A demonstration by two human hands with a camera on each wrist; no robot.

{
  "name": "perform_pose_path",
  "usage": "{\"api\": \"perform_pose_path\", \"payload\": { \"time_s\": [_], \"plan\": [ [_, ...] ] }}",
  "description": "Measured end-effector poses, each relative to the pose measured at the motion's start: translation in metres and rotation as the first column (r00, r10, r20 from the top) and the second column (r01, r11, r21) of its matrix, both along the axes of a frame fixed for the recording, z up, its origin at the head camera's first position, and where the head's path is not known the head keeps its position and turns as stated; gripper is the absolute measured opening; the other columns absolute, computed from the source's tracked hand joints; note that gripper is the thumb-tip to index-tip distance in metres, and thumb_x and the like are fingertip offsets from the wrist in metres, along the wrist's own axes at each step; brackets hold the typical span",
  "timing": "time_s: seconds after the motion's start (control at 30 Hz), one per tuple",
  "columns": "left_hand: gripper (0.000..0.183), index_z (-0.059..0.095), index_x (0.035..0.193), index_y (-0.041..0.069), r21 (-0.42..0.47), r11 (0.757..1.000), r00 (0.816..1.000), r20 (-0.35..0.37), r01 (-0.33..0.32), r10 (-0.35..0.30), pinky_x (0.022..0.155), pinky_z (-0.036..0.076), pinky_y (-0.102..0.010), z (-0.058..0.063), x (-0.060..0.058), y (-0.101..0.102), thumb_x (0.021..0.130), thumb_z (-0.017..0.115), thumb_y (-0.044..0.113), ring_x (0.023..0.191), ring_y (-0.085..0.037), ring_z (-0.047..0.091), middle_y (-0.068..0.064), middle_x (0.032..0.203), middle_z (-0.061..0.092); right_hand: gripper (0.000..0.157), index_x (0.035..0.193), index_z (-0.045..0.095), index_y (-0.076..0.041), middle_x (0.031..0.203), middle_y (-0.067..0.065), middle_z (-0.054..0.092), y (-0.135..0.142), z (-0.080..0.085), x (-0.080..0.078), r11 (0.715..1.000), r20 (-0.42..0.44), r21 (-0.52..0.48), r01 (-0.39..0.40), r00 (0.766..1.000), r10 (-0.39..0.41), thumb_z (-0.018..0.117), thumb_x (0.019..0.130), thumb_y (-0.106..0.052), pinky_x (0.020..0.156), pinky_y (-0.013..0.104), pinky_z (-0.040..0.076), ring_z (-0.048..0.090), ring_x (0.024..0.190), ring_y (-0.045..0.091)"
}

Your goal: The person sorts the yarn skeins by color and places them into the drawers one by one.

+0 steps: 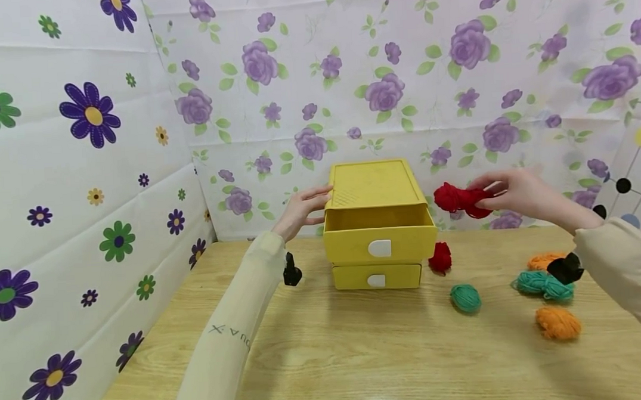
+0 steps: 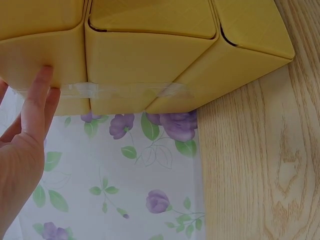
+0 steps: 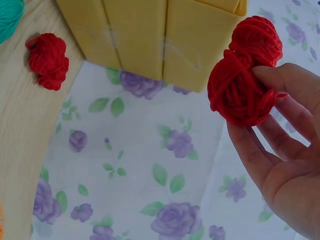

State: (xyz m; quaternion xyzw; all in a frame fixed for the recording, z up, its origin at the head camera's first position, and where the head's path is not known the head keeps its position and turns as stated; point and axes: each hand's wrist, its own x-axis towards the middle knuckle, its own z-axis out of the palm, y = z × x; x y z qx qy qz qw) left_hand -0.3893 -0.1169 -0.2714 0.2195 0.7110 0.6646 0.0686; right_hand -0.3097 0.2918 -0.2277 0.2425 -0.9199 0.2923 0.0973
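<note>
A yellow drawer box (image 1: 376, 182) stands on the table against the flowered backdrop. Its upper drawer (image 1: 355, 246) is pulled out toward me, while the lower drawer (image 1: 351, 277) sits in. My left hand (image 1: 304, 211) touches the box's left side near the top; in the left wrist view its straight fingers (image 2: 37, 102) lie against the yellow wall. To the right of the box, my right hand (image 1: 513, 191) pinches a red yarn skein (image 1: 456, 199) above the table. The thumb presses on the skein (image 3: 240, 85) with the fingers beneath it.
A second red yarn skein (image 1: 441, 258) lies just right of the box. A teal ball (image 1: 465, 298) is in front of it. Farther right lie a teal skein (image 1: 541, 284) and orange skeins, one of them nearer (image 1: 558, 323). A flowered sheet (image 1: 59, 235) walls the left side.
</note>
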Motion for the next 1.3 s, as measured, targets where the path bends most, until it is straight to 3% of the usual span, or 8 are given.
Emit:
{"api": "perform_pose_path", "payload": {
  "time_s": [0.2,0.37,0.57,0.77,1.0,1.3],
  "plan": [
    [0.041,0.049,0.132,0.009,0.0,1.0,1.0,-0.015,-0.019,0.019,0.08,0.047,-0.042,-0.01,-0.014,-0.001,0.093,0.054,0.02,0.108,-0.025,0.049,-0.006,0.13,0.046,0.029,0.113,0.062,-0.005,0.107,0.016,0.059,-0.014,0.011,0.0,1.0,0.008,0.012,0.006,1.0,-0.006,0.065,0.085,-0.01,0.071,0.038,0.05,0.057,0.095,0.034],
    [0.04,0.052,0.13,0.011,-0.002,0.999,0.999,-0.013,-0.034,0.034,0.081,0.046,-0.044,-0.013,-0.018,-0.002,0.092,0.056,0.022,0.108,-0.024,0.049,-0.003,0.129,0.047,0.03,0.113,0.062,-0.006,0.105,0.015,0.06,-0.031,0.02,0.001,1.0,0.018,0.006,0.007,1.0,-0.007,0.067,0.083,-0.012,0.071,0.039,0.05,0.058,0.095,0.033],
    [0.04,0.051,0.131,0.01,0.006,1.0,1.0,0.006,-0.015,0.015,0.082,0.045,-0.043,-0.008,-0.014,-0.003,0.092,0.055,0.02,0.109,-0.024,0.049,-0.005,0.13,0.046,0.028,0.111,0.064,-0.008,0.104,0.011,0.06,-0.052,0.03,0.0,0.999,0.007,0.01,-0.035,0.999,0.035,0.067,0.083,-0.013,0.07,0.04,0.049,0.058,0.094,0.03],
    [0.042,0.046,0.134,0.005,0.003,1.0,0.999,0.048,0.009,-0.01,0.083,0.045,-0.043,0.006,0.002,-0.001,0.093,0.053,0.016,0.109,-0.027,0.049,-0.01,0.132,0.044,0.026,0.109,0.065,-0.009,0.103,0.009,0.061,-0.072,0.037,-0.002,0.998,0.026,0.001,-0.068,0.997,0.068,0.067,0.083,-0.01,0.07,0.039,0.049,0.059,0.091,0.027],
    [0.039,0.053,0.129,0.012,0.02,0.999,0.999,0.036,-0.024,0.024,0.08,0.047,-0.041,-0.01,-0.017,-0.002,0.091,0.057,0.02,0.106,-0.023,0.051,-0.003,0.127,0.049,0.024,0.107,0.066,-0.009,0.1,0.007,0.062,-0.093,0.041,-0.005,0.99,0.011,-0.006,-0.138,0.99,0.138,0.067,0.083,-0.008,0.069,0.036,0.05,0.06,0.089,0.025],
    [0.041,0.051,0.13,0.01,0.023,1.0,1.0,0.03,-0.011,0.011,0.083,0.045,-0.044,-0.01,-0.017,-0.002,0.092,0.056,0.02,0.109,-0.025,0.049,-0.006,0.131,0.045,0.024,0.105,0.066,-0.005,0.102,0.009,0.062,-0.111,0.042,-0.013,0.982,0.023,-0.018,-0.187,0.982,0.187,0.069,0.081,-0.007,0.072,0.037,0.05,0.06,0.091,0.027]
  ]
}}
